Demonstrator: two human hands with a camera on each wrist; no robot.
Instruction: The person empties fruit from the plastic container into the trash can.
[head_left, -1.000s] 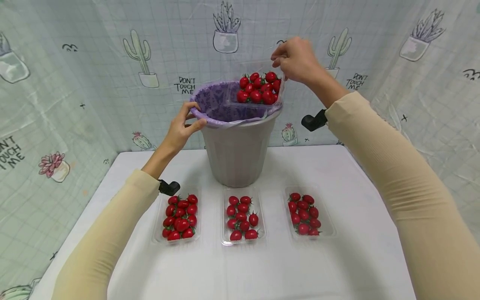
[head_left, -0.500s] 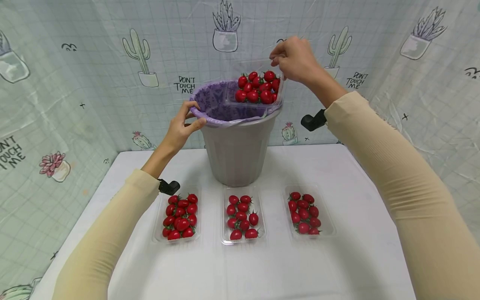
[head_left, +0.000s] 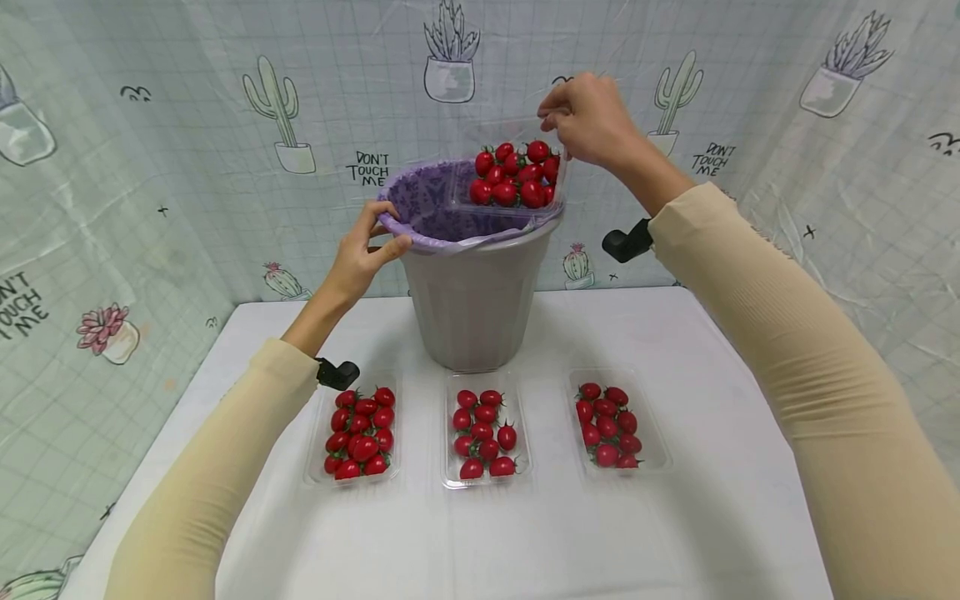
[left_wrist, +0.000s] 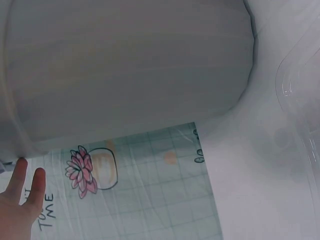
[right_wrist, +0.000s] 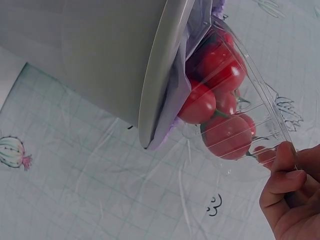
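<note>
A grey trash bin (head_left: 472,308) with a purple patterned bag (head_left: 427,200) folded over its rim stands on the white table. My left hand (head_left: 360,254) grips the bin's left rim, fingers over the bag and thumb outside; the left wrist view shows the bin's side (left_wrist: 125,65). Above the opening, at the right, my right hand (head_left: 592,121) pinches the edge of a clear plastic box (head_left: 495,212), tilted, with cherry tomatoes (head_left: 512,175) inside. In the right wrist view, thumb and fingers (right_wrist: 282,182) hold the box's rim beside the tomatoes (right_wrist: 227,137).
Three more clear boxes of cherry tomatoes lie in a row before the bin: a left box (head_left: 315,477), a middle box (head_left: 487,483) and a right box (head_left: 658,450). A cactus-print cloth (head_left: 202,167) hangs behind and beside the table (head_left: 375,550).
Both hands stay in place. The held box and its tomatoes shift only very slightly to the left; the boxes on the table stay where they were.
</note>
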